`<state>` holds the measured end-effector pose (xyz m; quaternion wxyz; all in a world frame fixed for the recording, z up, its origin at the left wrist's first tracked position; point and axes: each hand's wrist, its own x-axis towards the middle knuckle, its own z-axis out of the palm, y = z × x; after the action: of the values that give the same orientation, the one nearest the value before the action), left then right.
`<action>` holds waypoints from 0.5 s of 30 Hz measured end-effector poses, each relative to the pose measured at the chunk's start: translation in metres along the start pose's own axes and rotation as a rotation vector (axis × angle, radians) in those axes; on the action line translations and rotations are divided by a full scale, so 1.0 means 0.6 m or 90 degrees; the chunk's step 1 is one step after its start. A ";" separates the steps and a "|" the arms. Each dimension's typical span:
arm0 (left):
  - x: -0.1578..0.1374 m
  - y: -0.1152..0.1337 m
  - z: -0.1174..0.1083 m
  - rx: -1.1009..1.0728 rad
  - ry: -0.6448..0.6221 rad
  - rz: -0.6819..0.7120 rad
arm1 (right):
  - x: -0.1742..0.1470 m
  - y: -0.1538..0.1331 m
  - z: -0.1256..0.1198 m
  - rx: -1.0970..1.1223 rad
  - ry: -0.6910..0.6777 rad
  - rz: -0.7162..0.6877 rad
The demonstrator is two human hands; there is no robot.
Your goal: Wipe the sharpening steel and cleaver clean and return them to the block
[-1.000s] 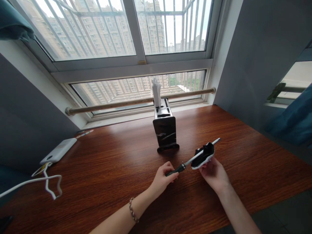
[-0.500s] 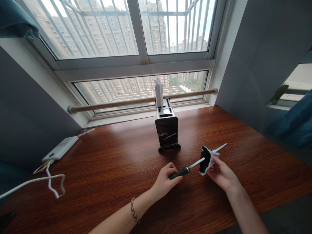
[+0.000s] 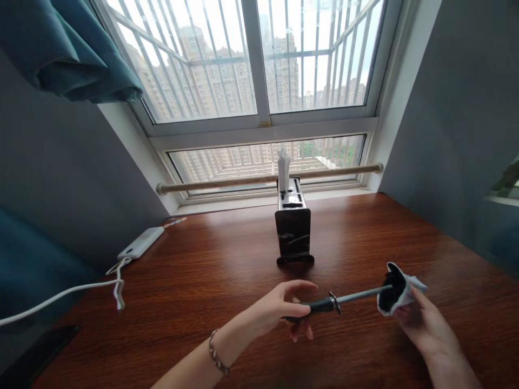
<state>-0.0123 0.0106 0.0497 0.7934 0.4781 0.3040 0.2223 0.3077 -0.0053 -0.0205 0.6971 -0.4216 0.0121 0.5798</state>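
Observation:
A honing steel (image 3: 360, 295) with a black handle and a metal guard lies nearly level above the table. My left hand (image 3: 287, 305) has the handle between thumb and fingers, the index finger lifted off it. At the other end, a black and white cloth (image 3: 395, 292) is wrapped around the rod's tip, which is hidden inside. My right hand (image 3: 421, 321) pinches this cloth closed. Beyond my left hand stands a black and silver knife block (image 3: 293, 232) with slots on top. A white, crumpled-looking item (image 3: 283, 170) sticks up from one of its slots.
A white power strip (image 3: 141, 243) with a white cable (image 3: 60, 300) lies at the table's left edge. A dark flat object (image 3: 40, 354) sits in the lower left. Behind the brown table (image 3: 219, 259) is a window with a horizontal rail (image 3: 227, 183).
My right hand has slid the cloth outward along the rod, so more of the rod shows and its tip is now covered. My left hand's grip has loosened. The view has shifted.

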 end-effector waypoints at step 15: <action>-0.044 0.194 0.041 -0.199 0.237 0.542 | -0.096 0.103 0.078 -0.114 -0.298 0.184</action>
<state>-0.0214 0.0300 0.1699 0.6266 0.3871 0.1815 0.6516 0.2162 -0.0247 0.0034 0.5509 -0.3304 -0.1401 0.7535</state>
